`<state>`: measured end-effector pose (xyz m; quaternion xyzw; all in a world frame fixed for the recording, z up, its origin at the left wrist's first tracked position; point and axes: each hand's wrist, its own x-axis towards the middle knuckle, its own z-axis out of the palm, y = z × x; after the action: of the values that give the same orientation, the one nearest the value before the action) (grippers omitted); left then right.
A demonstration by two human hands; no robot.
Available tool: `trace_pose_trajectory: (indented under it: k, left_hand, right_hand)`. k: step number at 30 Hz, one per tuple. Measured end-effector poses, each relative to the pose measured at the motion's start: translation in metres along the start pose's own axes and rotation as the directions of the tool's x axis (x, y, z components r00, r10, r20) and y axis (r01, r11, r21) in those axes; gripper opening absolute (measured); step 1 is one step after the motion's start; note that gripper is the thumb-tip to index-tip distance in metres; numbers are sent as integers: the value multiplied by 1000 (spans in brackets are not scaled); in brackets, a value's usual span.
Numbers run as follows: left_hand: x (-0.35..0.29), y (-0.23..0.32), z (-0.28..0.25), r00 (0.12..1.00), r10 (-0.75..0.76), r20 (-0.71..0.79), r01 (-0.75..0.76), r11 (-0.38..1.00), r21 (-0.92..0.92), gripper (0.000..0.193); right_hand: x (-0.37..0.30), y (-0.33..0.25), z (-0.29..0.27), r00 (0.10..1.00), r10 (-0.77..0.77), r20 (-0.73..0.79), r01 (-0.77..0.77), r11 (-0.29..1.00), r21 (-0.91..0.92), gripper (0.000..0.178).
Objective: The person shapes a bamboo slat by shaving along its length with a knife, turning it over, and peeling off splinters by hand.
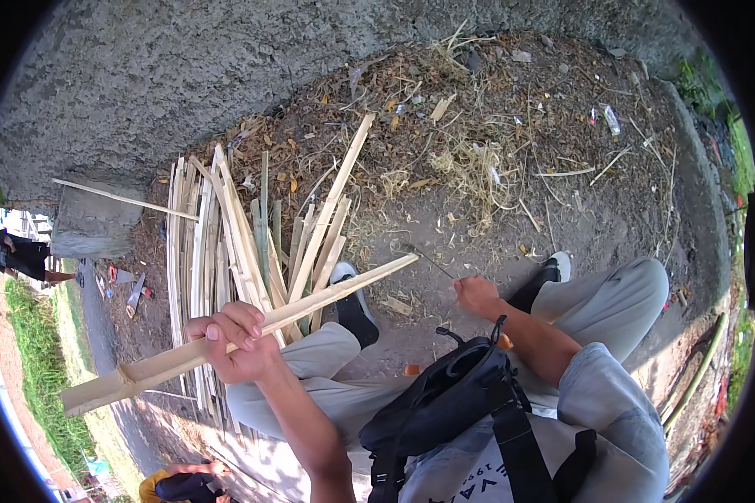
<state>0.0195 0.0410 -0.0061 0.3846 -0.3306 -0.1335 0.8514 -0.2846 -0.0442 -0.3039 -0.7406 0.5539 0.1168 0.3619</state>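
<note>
My left hand is closed around a long split bamboo strip, which slants from the lower left up toward the middle. A node shows on its wide near-left part, and its narrow end lies close to the tool on the right. My right hand is wrapped round the handle of a thin, dark knife-like tool. The blade points up and left, its tip beside the strip's narrow end; whether they touch I cannot tell. The handle is hidden in my fist.
Many split bamboo strips lie piled left of my feet. Beyond is ground littered with shavings and dry leaves, below a rough grey wall. A grey block stands left. Two people are at the left and lower left.
</note>
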Motion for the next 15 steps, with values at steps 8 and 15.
trace_pose_trajectory:
  k: [8, 15]
  left_hand:
    - [13, 31, -6, 926, 57, 374, -4, 990, -140, 15]
    - [15, 46, -18, 909, 131, 397, -74, 985, -155, 13]
  right_hand:
    - [-4, -17, -8, 992, 68, -102, -63, 997, 48, 46]
    - [2, -27, -12, 991, -28, -129, 51, 983, 177, 50]
